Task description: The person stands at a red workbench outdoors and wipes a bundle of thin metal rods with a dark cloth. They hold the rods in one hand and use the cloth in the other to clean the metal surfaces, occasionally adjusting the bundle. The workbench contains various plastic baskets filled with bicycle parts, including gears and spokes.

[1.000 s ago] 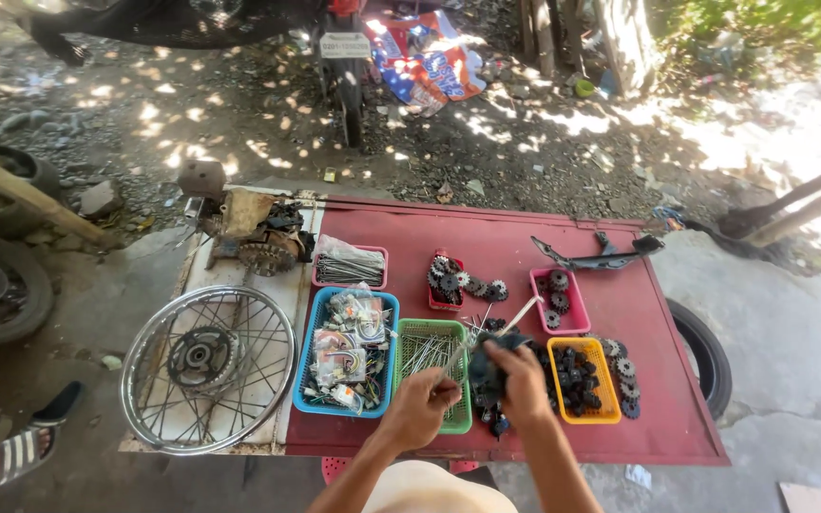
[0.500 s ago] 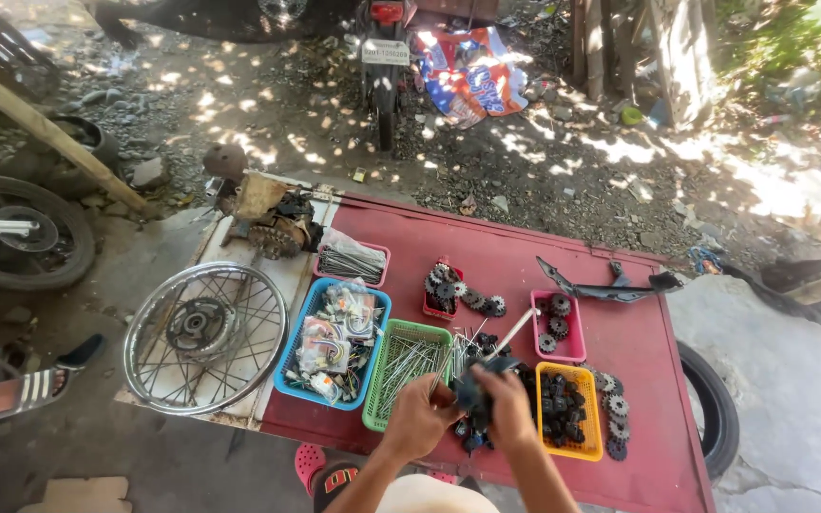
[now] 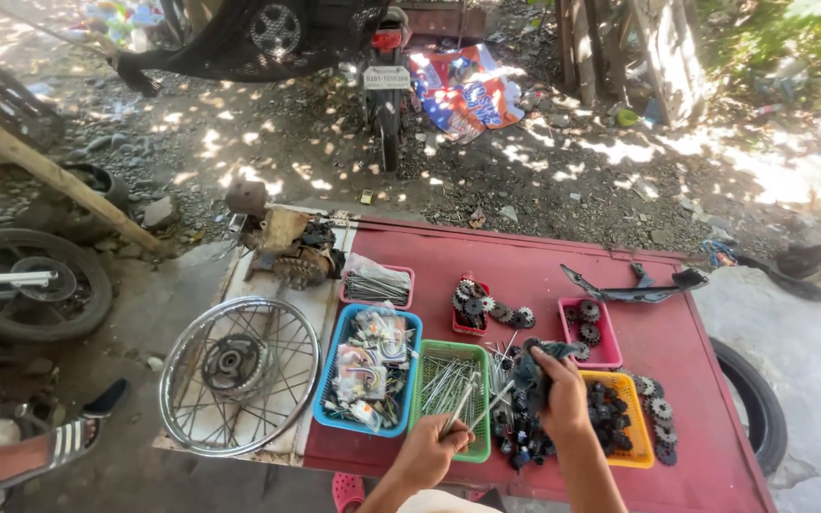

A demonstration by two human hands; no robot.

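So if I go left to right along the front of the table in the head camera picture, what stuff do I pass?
Spoked wheel → blue basket → green basket with the left hand holding spokes → right hand on dark parts → yellow basket of sprockets.

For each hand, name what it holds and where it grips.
Left hand: thin metal spokes, gripped at their lower ends. Right hand: dark crumpled rag, bunched in fingers.

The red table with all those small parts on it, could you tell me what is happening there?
A person stands at the red metal table. The left hand grips thin metal spokes over the green plastic basket. The right hand rests on a pile of dark parts beside the yellow tray.
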